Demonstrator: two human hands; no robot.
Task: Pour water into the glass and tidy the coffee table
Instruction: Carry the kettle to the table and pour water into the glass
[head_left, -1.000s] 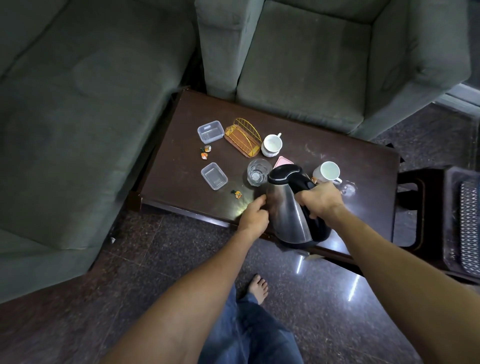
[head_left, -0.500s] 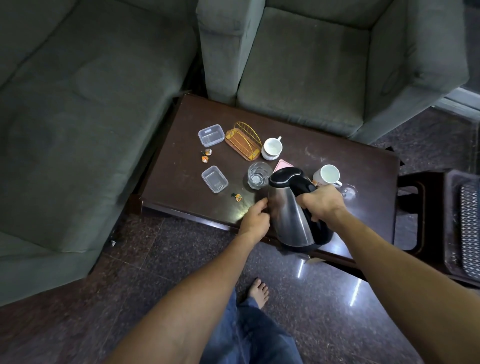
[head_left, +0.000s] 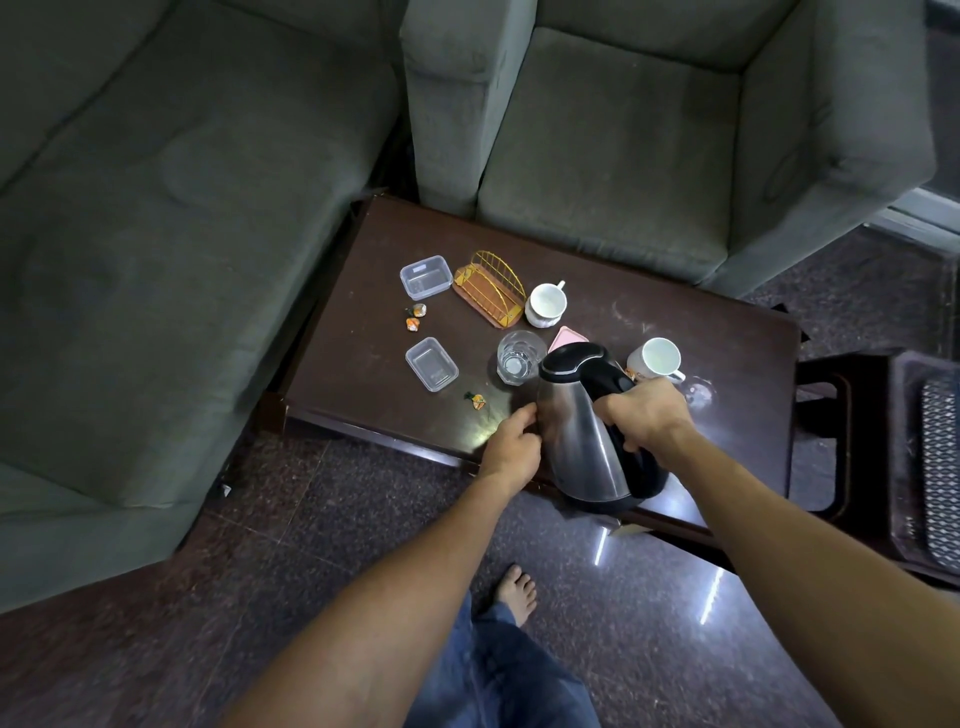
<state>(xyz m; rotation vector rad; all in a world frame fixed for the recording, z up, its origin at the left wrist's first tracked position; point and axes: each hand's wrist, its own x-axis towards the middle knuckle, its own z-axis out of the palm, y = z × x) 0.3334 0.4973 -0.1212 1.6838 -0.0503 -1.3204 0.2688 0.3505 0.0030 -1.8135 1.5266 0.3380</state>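
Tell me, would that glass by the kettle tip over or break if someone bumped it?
Probably hard to tip: the glass looks short and wide, upright on the flat table. Likely breakable, being clear glass. It may slide if the kettle nudges it; the tabletop looks shiny.

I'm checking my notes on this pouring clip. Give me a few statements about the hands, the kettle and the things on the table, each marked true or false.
1. The right hand grips the kettle by its black handle. True.
2. The left hand holds the glass. False: it touches the kettle's steel side, and the glass stands free on the coffee table.
3. A white cup stands beside the gold wire rack. True.
4. The kettle's lid is flipped open. False: it is closed.
5. The clear container left of the glass holds sweets. False: it looks empty, and a wrapped sweet lies on the table near it.
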